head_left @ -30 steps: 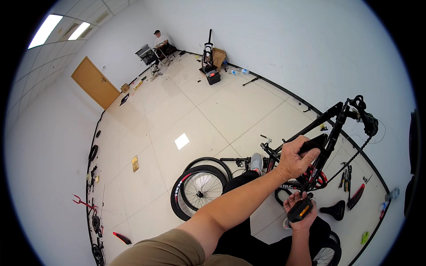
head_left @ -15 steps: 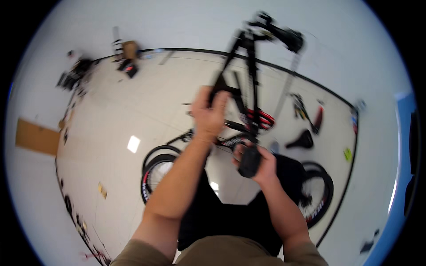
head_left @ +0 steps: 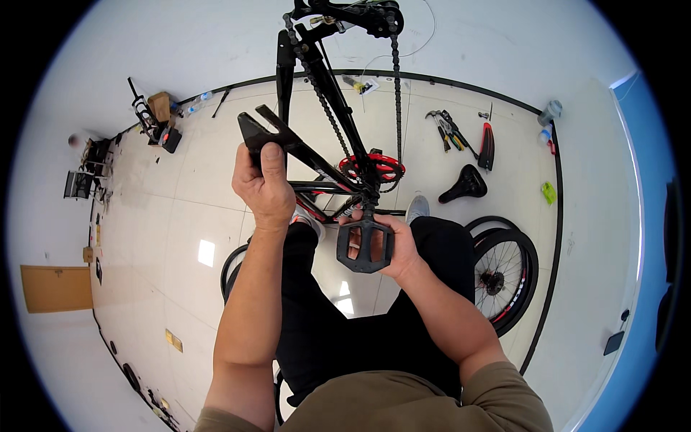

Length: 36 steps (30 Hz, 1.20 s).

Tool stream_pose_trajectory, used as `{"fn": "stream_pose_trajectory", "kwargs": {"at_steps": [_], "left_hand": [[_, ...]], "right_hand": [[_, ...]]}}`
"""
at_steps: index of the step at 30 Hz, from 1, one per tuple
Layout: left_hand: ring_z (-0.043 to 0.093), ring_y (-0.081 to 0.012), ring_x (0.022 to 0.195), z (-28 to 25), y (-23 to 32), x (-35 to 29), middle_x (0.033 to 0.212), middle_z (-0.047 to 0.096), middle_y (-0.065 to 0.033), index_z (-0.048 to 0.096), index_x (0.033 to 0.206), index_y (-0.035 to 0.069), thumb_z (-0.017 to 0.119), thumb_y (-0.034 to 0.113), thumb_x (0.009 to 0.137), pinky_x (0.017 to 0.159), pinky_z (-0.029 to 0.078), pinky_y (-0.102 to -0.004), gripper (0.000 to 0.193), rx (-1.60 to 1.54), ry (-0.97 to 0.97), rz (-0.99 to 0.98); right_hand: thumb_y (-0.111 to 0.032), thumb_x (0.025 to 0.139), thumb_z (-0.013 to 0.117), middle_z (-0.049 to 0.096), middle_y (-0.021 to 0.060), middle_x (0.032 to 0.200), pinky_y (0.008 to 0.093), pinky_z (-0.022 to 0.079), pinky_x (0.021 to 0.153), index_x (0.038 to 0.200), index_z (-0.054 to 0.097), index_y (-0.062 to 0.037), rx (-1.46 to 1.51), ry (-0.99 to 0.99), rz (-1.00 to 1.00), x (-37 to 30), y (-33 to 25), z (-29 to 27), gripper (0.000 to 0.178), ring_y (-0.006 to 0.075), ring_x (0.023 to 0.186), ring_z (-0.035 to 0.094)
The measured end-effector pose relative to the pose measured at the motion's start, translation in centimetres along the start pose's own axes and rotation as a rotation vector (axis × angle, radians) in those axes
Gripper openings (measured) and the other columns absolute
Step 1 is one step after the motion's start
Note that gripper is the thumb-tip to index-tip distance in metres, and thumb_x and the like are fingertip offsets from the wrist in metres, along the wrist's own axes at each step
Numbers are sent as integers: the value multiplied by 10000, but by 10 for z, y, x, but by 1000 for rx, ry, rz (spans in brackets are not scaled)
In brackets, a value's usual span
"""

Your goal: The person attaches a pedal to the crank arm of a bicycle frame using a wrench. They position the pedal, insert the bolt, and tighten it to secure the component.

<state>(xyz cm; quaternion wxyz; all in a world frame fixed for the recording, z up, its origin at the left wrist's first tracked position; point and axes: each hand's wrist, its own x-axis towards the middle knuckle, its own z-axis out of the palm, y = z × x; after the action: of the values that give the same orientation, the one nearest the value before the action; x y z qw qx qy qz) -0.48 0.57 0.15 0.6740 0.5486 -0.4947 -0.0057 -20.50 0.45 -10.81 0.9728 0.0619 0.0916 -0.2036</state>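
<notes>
A black bicycle frame (head_left: pixel 320 160) is held up over my legs. My left hand (head_left: pixel 265 189) is closed around one of its tubes, near a forked, plate-like end, thumb on top. Lower and to the right, my right hand (head_left: pixel 404 248) grips a black pedal (head_left: pixel 366 245) from behind; some fingers show through the pedal's openings. The pedal's flat side is turned up toward me, and it joins the crank beside a red chainring (head_left: pixel 386 167). A dark chain (head_left: pixel 397 93) runs from the chainring to the rear derailleur (head_left: pixel 383 18) at the top edge.
A black saddle (head_left: pixel 464 183), a red-and-black mudguard (head_left: pixel 486 146) and several hand tools (head_left: pixel 448 131) lie on the floor to the right. Bicycle wheels (head_left: pixel 504 277) rest by my right leg. A bicycle fork (head_left: pixel 146 115) stands by the far left wall.
The frame has swung, its derailleur end moving left and up. My left hand has moved left with its tube, my right hand slightly left. The pedal has turned from edge-on to flat.
</notes>
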Motion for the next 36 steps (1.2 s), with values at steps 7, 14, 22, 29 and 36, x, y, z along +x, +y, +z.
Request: {"fn": "stream_pose_trajectory", "kwargs": {"at_steps": [7, 14, 22, 29, 36], "left_hand": [[330, -54, 537, 3, -1, 0, 622, 411, 43, 547, 888, 42, 542, 353, 1042, 490, 250, -245, 348, -2, 1, -7], [337, -59, 545, 2, -2, 0, 625, 420, 39, 558, 907, 38, 545, 364, 1042, 502, 257, -245, 352, -20, 3, -39], [344, -59, 550, -1, -2, -1, 628, 428, 36, 560, 911, 36, 548, 379, 1039, 507, 261, -243, 365, -16, -4, -36], [330, -50, 538, 0, -6, -2, 617, 417, 43, 593, 968, -11, 540, 357, 1044, 492, 242, -239, 379, -28, 0, -35], [314, -46, 537, 0, -3, -1, 603, 399, 49, 606, 987, -25, 527, 356, 1048, 498, 236, -240, 394, -39, 11, -48]], "right_hand": [[-228, 911, 646, 654, 140, 1068, 484, 483, 1007, 1039, 663, 22, -21, 35, -56, 7, 0, -27, 281, 302, 1069, 617], [-257, 919, 631, 654, 160, 1156, 483, 496, 991, 1096, 659, 19, -40, 2, -30, 5, 0, -18, 329, 299, 1066, 632], [-221, 927, 583, 666, 165, 1115, 479, 522, 952, 1149, 638, 26, 33, 40, -21, 6, 1, -19, 336, 288, 1051, 645], [-245, 919, 593, 657, 164, 1135, 479, 510, 985, 1169, 624, 22, -46, 32, 1, 9, -3, -23, 367, 311, 1050, 640], [-238, 903, 595, 657, 151, 1131, 502, 495, 975, 1127, 640, 16, 0, 46, 18, 6, 0, -13, 341, 337, 1075, 626]]}}
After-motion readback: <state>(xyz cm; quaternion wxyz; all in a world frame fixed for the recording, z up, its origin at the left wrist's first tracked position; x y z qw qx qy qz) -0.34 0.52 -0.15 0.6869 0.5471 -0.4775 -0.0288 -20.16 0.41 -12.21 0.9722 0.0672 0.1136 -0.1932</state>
